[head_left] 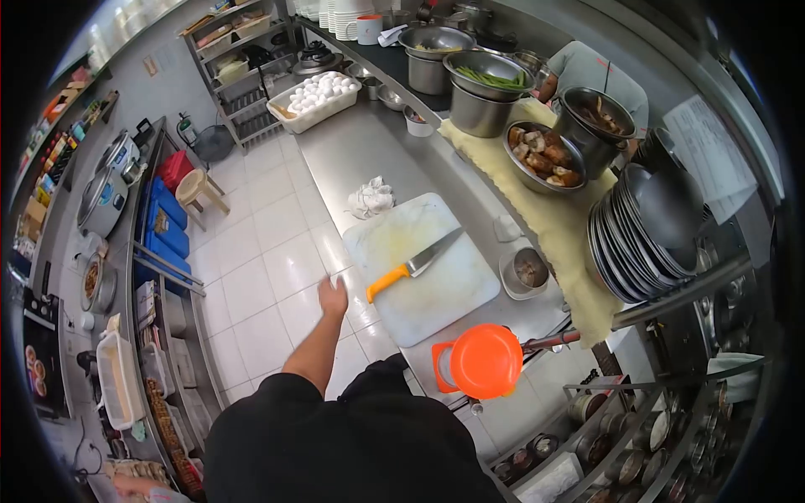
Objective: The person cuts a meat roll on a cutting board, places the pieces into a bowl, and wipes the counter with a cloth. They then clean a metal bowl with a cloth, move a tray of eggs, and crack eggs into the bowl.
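Observation:
My left hand (333, 297) hangs over the tiled floor, just left of the counter edge. Its fingers look loosely extended, with nothing visible in them. Closest to it is a white cutting board (444, 310) on the steel counter. Across that board lies a knife (415, 267), its orange handle toward me and its blade pointing away to the right. A crumpled white cloth (371, 198) sits at the board's far left corner. Right of the board stand a small metal bowl in a white dish (525, 277) and what looks like an orange kitchen scale (485, 360). My right hand is out of view.
A tray of eggs (314, 99) stands farther along the counter. On the raised shelf are a bowl of browned meat pieces (545, 157), a bowl of green vegetables (490, 74) and stacked dark plates (646, 235). Another person's grey shirt (595, 75) shows behind. A stool (201, 193) stands left.

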Motion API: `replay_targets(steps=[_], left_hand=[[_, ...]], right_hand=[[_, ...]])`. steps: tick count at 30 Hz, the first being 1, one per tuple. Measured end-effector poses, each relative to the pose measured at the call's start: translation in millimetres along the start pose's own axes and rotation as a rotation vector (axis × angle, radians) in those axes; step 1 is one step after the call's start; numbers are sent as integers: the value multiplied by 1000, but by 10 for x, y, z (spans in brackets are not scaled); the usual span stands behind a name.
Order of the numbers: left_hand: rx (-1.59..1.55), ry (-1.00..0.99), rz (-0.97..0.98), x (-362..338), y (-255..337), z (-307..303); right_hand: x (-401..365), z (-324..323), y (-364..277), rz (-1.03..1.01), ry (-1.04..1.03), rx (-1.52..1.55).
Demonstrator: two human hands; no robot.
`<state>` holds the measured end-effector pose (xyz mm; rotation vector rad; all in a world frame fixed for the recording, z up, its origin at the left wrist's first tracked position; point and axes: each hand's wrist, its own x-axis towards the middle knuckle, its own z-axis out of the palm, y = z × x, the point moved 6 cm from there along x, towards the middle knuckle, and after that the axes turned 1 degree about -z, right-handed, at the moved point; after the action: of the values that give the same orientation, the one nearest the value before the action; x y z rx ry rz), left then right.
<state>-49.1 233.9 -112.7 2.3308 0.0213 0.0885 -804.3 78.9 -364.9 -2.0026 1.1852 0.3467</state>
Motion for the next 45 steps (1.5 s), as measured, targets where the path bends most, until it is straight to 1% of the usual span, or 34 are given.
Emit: replay_targets(steps=[1,2,3,4,5,7,8,9,10,11,12,13,14,15,16,17,18,19,20,22,23,24,25,26,27,29,30,31,32,35,37,40,42,45], left_hand=[[-3,-160,-326,-362,-405,-18],[70,-354,-484,-569,-1179,232],[-48,-649,-723,-852,-2030,511],[205,-863,-704,-1422,-1468,97],[453,-1103,-749,-1627,-2065,187],[960,-1379,148,-1999,-2028,337],[902,-1406,194,-2113,-2008,358],[814,-1435,220,-2111,-2095,435],[726,-1465,244,-2127,-1779,331],[806,-1438,200,-2023,-1724,374],[838,-1424,35,-1920,-1725,423],[731,-1484,-125,-1859,-1547,426],[627,-1434,23,-1690,-1464,638],[538,-1669,785,-1678,-924,714],[281,-1494,1593,-1647,-563,600],[461,-1581,1110,-1517,-521,822],[573,-1519,634,-1353,-549,967],[608,-1474,339,-1495,-527,1216],[594,-1476,252,-1713,-351,1435],[535,-1491,240,-2126,49,1670],[480,-1507,265,-2324,313,1844],[434,-1513,290,-2507,558,1967],[388,-1515,304,-2673,760,2040],[349,-1513,310,-2841,941,2070],[307,-1509,307,-3040,1127,2094],[267,-1499,296,-3320,1297,2022],[252,-1489,283,-3435,1340,1965],[247,-1474,258,-3521,1303,1879],[246,-1452,233,-3564,1223,1777],[278,-1369,127,-3549,694,1403],[310,-1270,20,-3546,-73,901],[401,-1131,-125,-3950,-1142,178],[420,-1057,-270,-4215,-1457,-129],[346,-974,-364,-4364,-1407,-344]], right_hand=[[-7,95,226,-61,-18,-67],[-94,83,311,-150,-36,-171],[-210,55,373,-251,-45,-275],[-299,15,396,-368,-32,-419],[-319,-85,480,-450,44,-346],[-369,-261,548,-616,199,-206],[-382,-366,615,-634,381,-335],[-434,-472,614,-563,634,-506],[-435,-774,410,-475,685,-490],[-611,-1346,113,-198,928,-301],[-905,-2037,-351,17,1024,72],[-944,-2234,-225,359,815,283],[-1137,-2623,-412,375,932,254],[-1340,-3004,-613,315,1044,252],[-1511,-3282,-519,344,1099,270],[-1663,-3699,-546,357,1118,223],[-1946,-4152,-744,374,1187,237],[-2279,-4629,-1025,358,1232,207],[-2478,-5076,-1057,268,1339,170],[-3049,-6144,-1590,20,1570,134],[-3300,-6595,-1784,26,1576,194],[-3616,-7095,-2046,-317,1889,-141],[-3814,-7538,-1976,-255,1800,285],[-4091,-7992,-2091,-442,1931,263],[-4381,-8458,-2151,-500,2021,157],[-4999,-9308,-2287,-384,2220,-193],[-5239,-9728,-2242,-398,2250,-309],[-5463,-10229,-2105,-286,2298,-416],[-5655,-10656,-1952,-171,2335,-521],[-6089,-11720,-1502,187,2154,-608],[-5944,-11949,-1594,-76,2018,-717],[-5512,-12427,-1592,-160,1924,-615],[-5228,-12628,-1610,-107,1898,-548],[-5173,-12622,-1559,-38,1896,-470]])
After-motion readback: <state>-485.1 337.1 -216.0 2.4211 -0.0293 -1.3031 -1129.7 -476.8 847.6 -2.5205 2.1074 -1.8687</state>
